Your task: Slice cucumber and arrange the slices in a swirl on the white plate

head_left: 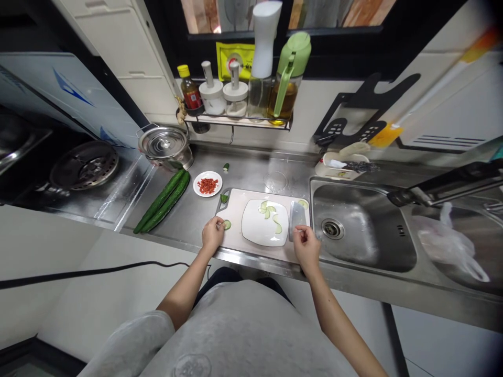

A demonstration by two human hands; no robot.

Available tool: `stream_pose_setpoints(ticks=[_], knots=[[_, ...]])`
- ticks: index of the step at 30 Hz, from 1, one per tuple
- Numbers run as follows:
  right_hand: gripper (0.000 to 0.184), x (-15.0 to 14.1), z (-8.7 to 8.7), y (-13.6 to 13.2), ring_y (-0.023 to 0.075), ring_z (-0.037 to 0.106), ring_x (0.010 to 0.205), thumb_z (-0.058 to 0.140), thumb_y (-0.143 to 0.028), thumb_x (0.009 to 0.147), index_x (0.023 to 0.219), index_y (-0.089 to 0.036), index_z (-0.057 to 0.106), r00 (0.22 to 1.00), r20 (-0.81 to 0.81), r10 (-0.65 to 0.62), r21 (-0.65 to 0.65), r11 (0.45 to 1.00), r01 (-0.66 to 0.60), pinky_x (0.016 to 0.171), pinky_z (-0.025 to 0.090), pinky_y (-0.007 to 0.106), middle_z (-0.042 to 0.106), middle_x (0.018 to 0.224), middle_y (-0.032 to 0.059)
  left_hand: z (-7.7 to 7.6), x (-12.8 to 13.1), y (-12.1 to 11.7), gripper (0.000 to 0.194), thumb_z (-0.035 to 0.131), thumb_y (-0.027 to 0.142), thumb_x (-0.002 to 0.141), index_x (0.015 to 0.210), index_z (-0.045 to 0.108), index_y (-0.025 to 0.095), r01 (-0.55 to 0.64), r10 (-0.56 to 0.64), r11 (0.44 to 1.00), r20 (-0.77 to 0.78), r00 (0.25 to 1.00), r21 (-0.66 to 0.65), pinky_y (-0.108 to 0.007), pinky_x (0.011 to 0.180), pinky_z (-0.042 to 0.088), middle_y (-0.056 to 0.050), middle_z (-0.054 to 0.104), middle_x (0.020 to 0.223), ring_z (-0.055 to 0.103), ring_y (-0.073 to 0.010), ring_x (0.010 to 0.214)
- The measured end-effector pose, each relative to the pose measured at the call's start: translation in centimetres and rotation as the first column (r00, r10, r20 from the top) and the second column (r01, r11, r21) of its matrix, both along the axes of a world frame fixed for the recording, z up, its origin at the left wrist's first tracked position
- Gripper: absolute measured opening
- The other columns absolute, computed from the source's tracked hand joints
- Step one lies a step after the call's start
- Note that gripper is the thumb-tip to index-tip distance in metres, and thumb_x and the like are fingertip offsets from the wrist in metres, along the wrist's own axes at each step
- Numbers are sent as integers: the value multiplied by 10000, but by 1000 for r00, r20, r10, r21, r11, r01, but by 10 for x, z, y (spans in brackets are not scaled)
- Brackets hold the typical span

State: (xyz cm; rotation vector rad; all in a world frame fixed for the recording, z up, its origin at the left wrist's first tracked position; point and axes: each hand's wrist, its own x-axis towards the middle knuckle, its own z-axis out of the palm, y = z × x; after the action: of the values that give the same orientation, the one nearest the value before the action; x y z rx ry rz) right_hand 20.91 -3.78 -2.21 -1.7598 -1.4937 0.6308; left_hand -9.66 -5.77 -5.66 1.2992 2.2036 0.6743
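Note:
My left hand (212, 234) is at the left edge of the pale cutting board (236, 238), its fingertips pinched at the rim of a round cucumber slice (227, 224). On the board sits a white plate (265, 230) with several thin cucumber pieces (268, 210) on it. A knife blade (297, 214) lies right of the plate. Over the blade's near end, my right hand (308, 248) is closed, fingers pinched; what they hold, if anything, is hidden, and the knife's handle does not show. Another cucumber slice (303, 203) lies beyond the blade, and a green cucumber end (223, 198) by the board's handle.
Two whole cucumbers (165, 201) and a small plate of chopped red pieces (207, 184) are to the left. A lidded pot (165, 144) stands behind them. The sink (365, 230) adjoins the board's right side. A condiment rack (239, 121) hangs at the back.

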Motion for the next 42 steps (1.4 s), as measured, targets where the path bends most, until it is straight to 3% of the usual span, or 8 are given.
stream_pose_setpoints(ticks=[3, 7, 11, 14, 31, 34, 38, 42], knots=[[308, -6, 3, -1, 138, 462, 540, 481, -464, 819, 878, -185, 597, 999, -12, 32, -13, 999, -33, 562, 359, 262, 475, 575, -39, 7, 2, 3, 180, 634, 340, 742, 838, 624, 188, -23, 6, 998, 260, 966, 62, -231, 631, 385, 11, 596, 713, 492, -104, 616], [279, -29, 15, 0, 141, 486, 573, 479, -425, 837, 917, -192, 609, 984, -12, 179, -16, 984, -179, 589, 385, 265, 530, 627, -19, 22, 13, 9, 268, 706, 373, 661, 784, 603, 159, 18, -92, 992, 610, 787, 127, -220, 613, 399, 14, 571, 660, 498, -91, 602], [223, -59, 29, 5, 176, 547, 754, 504, -352, 848, 977, -209, 616, 889, -11, 458, 31, 889, -458, 679, 430, 296, 612, 854, 43, 41, 30, 13, 301, 754, 367, 632, 789, 618, 149, 114, -181, 983, 742, 646, 141, -222, 638, 423, 0, 607, 701, 530, -90, 635], [190, -75, 34, 7, 207, 549, 893, 511, -314, 867, 991, -213, 612, 838, 17, 546, 76, 835, -546, 791, 427, 344, 619, 935, 64, 50, 41, 14, 285, 767, 344, 629, 782, 630, 146, 171, -225, 974, 766, 603, 151, -216, 637, 417, 6, 604, 707, 516, -80, 629], [124, -76, 31, -1, 194, 523, 824, 497, -273, 880, 801, -219, 578, 833, -8, 554, 74, 831, -552, 763, 402, 336, 600, 820, 35, 58, 58, 5, 339, 762, 384, 616, 822, 622, 153, 163, -212, 976, 767, 606, 142, -215, 631, 395, 7, 591, 716, 500, -80, 636], [131, -75, 33, 0, 194, 524, 818, 494, -277, 879, 801, -220, 583, 841, -12, 541, 90, 838, -537, 752, 405, 334, 604, 813, 37, 61, 57, 4, 369, 708, 425, 667, 911, 625, 161, 96, -119, 993, 759, 640, 74, -194, 560, 358, 0, 605, 742, 478, -65, 593], [134, -74, 37, 0, 194, 524, 811, 491, -285, 882, 816, -222, 590, 851, -24, 525, 103, 848, -520, 729, 410, 327, 609, 815, 38, 63, 57, 1, 410, 605, 466, 726, 996, 610, 157, 128, 2, 987, 803, 596, -97, -185, 459, 242, -7, 607, 676, 423, -59, 495], [142, -72, 39, 0, 195, 525, 810, 490, -298, 888, 827, -224, 594, 859, -30, 511, 119, 855, -504, 722, 415, 328, 615, 821, 39, 61, 61, -2, 421, 699, 336, 618, 996, 608, 175, 148, -37, 987, 796, 604, -67, -187, 500, 287, 2, 623, 714, 455, -64, 534]])
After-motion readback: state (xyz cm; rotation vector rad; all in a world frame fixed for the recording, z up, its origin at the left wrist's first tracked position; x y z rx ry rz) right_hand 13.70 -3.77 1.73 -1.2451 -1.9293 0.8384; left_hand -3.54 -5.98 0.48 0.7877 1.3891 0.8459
